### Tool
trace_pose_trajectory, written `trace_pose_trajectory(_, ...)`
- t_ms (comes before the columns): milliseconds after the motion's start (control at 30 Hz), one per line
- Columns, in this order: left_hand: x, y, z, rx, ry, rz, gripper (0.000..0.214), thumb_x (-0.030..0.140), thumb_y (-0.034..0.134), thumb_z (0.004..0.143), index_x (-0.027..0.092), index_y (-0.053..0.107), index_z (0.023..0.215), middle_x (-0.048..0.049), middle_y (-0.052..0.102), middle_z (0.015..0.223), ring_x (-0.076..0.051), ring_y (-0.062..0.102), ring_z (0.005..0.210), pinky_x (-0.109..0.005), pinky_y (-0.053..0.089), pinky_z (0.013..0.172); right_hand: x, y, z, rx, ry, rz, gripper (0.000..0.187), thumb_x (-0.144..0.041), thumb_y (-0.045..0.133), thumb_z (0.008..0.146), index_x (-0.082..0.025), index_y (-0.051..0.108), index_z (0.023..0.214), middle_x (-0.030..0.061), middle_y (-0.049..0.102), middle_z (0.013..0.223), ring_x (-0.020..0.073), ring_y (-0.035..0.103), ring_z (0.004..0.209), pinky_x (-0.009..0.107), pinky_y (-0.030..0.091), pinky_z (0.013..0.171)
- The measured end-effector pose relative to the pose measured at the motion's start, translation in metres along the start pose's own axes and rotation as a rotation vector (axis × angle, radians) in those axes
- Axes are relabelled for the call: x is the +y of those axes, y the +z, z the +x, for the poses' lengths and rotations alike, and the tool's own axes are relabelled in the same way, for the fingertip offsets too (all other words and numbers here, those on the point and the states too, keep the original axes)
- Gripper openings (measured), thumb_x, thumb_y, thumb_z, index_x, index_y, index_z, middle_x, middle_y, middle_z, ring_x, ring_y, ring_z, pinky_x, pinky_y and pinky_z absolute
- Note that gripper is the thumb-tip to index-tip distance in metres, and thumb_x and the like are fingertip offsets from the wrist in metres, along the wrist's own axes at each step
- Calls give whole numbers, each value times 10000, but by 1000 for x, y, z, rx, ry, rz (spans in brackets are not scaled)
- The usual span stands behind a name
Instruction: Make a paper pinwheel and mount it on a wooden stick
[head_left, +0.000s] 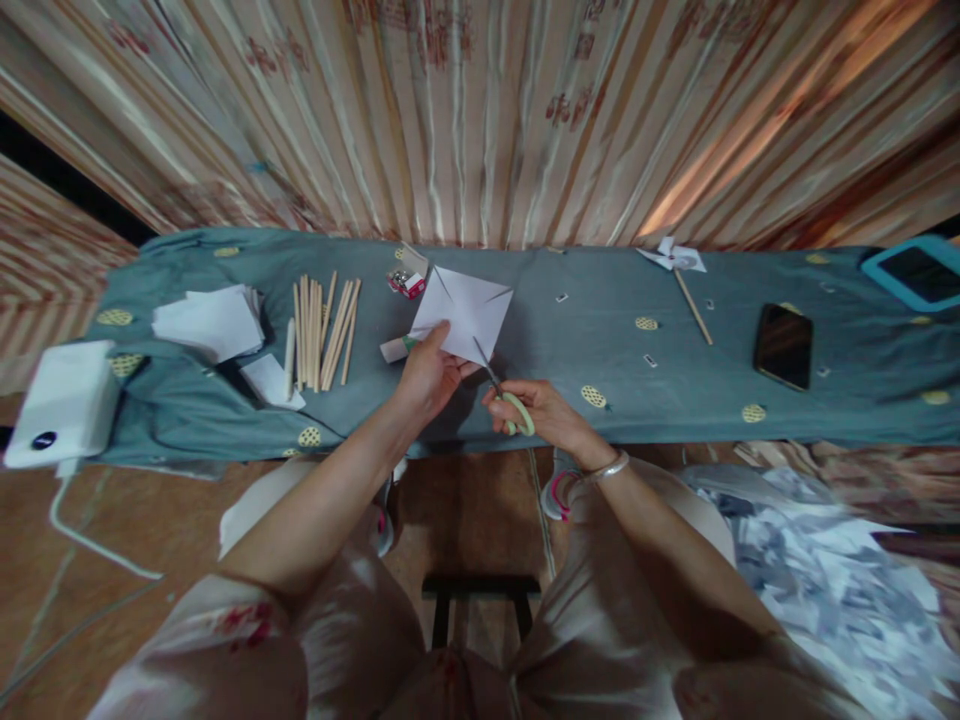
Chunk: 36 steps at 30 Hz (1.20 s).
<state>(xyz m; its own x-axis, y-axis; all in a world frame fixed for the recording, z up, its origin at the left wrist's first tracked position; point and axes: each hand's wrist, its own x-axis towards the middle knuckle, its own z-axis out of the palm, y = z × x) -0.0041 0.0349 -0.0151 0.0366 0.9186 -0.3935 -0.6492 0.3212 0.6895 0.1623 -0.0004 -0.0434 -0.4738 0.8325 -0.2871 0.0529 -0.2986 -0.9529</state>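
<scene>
My left hand (429,372) pinches the near corner of a white paper square (463,312) with diagonal creases, held just above the teal cloth-covered table (570,340). My right hand (541,410) grips green-handled scissors (504,392), whose blades point up into the paper's lower edge. Both hands are closed on what they hold. A silver bangle sits on my right wrist.
Wooden sticks (324,330) and a stack of white paper (211,322) lie to the left, a small red-and-white box (407,281) behind the paper. A black phone (784,345), a tablet (916,272), a paper pinwheel on a stick (684,268) lie right. White device (64,402) at far left.
</scene>
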Motion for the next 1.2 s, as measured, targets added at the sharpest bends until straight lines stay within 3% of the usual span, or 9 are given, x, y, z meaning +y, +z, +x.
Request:
trace_pose_trajectory(267, 0, 0, 0, 25, 0, -12, 256, 215, 442, 975, 142, 619, 1145, -65, 770, 863, -206, 732, 938, -432, 524, 995, 2, 1, 1, 7, -8, 25, 459, -583, 833, 611, -185, 673, 775, -53, 626, 552, 63, 531, 482, 186, 415, 483)
trace_pose_trajectory(567, -2, 3, -1, 25, -20, -1, 255, 214, 436, 972, 128, 640, 1097, -106, 772, 933, -227, 725, 984, -439, 522, 1000, -2, 1, 0, 0, -16, -11, 445, -572, 823, 639, -181, 668, 784, -46, 625, 567, 68, 529, 502, 193, 407, 499)
trace_pose_trajectory(1200, -4, 4, -3, 18, -47, 35, 310, 208, 368, 1004, 111, 642, 1111, -86, 770, 863, -208, 738, 865, -379, 561, 911, 1, -1, 1, 4, -3, -16, 486, -608, 810, 635, -176, 661, 800, -44, 622, 587, 63, 534, 523, 191, 426, 525)
